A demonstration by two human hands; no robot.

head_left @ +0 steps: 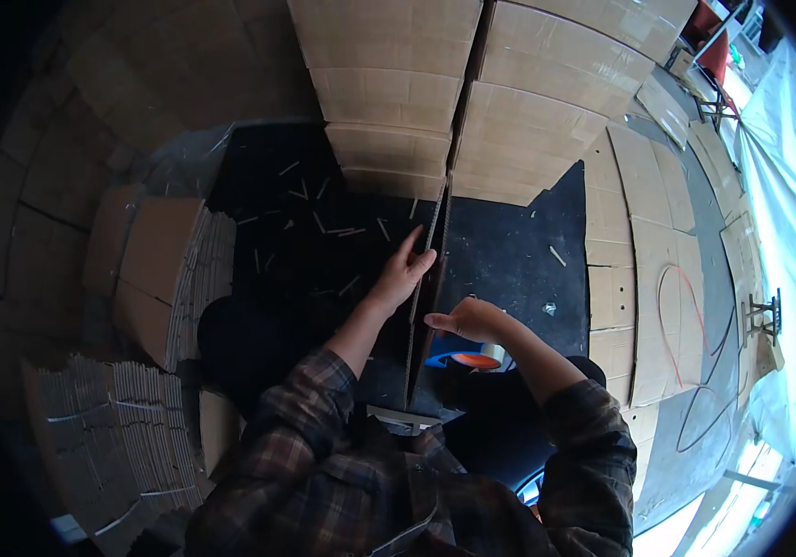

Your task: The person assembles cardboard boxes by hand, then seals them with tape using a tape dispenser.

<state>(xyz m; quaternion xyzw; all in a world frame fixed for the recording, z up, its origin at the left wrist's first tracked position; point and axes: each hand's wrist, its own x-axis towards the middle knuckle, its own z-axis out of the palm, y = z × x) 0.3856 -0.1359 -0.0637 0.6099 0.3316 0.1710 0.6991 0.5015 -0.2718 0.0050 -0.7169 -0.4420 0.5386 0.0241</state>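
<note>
Cardboard (413, 320) stands on edge between the hands, its long axis running forward from the body toward the stacked boxes (389, 97). It lies just right of the left hand (403, 274), the nearer one, which touches it with fingers extended, not clenched. The right hand (478, 320) is curled (whether around the blue tape dispenser (437, 353), I cannot tell). Count: one dispenser, two hands, two box columns ahead.

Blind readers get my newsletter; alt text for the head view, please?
A person's left hand touches upright cardboard seen edge-on; the right hand is beside it, near a blue and orange object. Stacked boxes stand beyond.
</note>
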